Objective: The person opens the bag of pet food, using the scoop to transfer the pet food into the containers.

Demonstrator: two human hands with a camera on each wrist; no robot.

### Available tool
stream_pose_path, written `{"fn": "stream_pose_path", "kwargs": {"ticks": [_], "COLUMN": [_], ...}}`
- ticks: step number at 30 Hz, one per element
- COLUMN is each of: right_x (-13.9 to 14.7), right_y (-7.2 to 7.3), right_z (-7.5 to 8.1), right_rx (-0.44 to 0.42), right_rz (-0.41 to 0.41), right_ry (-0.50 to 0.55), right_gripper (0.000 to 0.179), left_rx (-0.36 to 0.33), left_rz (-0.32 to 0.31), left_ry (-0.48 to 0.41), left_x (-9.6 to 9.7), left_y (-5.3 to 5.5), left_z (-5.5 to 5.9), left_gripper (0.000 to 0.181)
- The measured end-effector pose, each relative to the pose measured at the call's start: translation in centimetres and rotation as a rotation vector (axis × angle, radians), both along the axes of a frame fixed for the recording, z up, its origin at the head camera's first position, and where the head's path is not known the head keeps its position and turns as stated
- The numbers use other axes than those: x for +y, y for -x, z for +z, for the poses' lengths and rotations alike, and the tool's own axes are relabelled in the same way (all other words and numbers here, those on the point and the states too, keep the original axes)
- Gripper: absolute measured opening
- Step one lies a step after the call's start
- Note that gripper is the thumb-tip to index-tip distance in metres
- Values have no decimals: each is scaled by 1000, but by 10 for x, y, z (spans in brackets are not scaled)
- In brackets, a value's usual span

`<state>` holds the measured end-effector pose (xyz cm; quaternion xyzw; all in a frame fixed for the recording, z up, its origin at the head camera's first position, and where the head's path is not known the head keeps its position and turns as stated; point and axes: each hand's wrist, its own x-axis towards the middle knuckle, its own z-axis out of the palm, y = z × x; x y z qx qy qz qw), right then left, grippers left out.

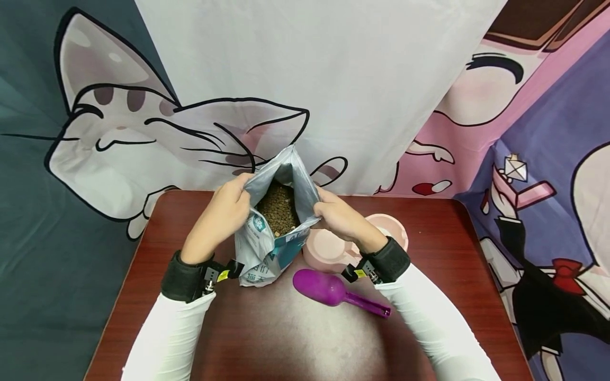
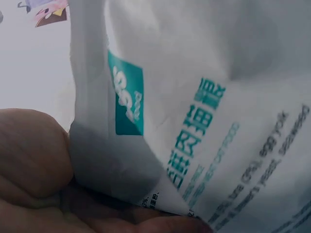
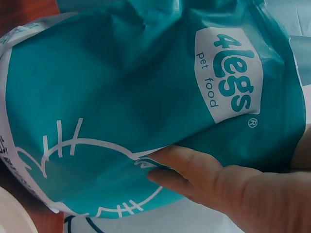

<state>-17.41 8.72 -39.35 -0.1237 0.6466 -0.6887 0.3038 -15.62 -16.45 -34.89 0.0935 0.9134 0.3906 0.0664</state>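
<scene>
An open bag of cat food (image 1: 288,248), white and teal with a silvery lining, stands on the table in the head view. Brown kibble (image 1: 277,209) shows through its mouth. My left hand (image 1: 229,206) grips the bag's left edge, while my right hand (image 1: 338,214) holds the opposite edge; the mouth is spread between them. The left wrist view has the printed white side of the bag (image 2: 194,121) close up beside the hand. Fingers of the right hand (image 3: 194,172) lie against the teal side in the right wrist view.
A purple scoop (image 1: 329,288) lies on the reddish-brown table (image 1: 167,296) in front of the bag, its handle toward the right. Partly beneath my right forearm is a pale pink double bowl (image 1: 329,248). Cartoon-printed cloth (image 1: 357,79) hangs behind the table.
</scene>
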Motion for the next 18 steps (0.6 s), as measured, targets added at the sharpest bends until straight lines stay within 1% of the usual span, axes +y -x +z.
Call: {"fn": "stream_pose_path", "kwargs": {"ticks": [6, 10, 18], "right_x": [6, 10, 16], "right_y": [0, -2, -4], "right_z": [-1, -1, 0], "right_rx": [18, 34, 66], "right_rz": [2, 9, -12], "right_ry": [-32, -56, -122], "right_gripper": [89, 88, 81], "left_rx": [16, 21, 44], "left_rz": [2, -1, -3], "left_ry": [20, 22, 40], "left_x": [-5, -8, -9], "left_y": [-1, 0, 2], "left_z": [4, 5, 6], "left_gripper": [53, 53, 54]}}
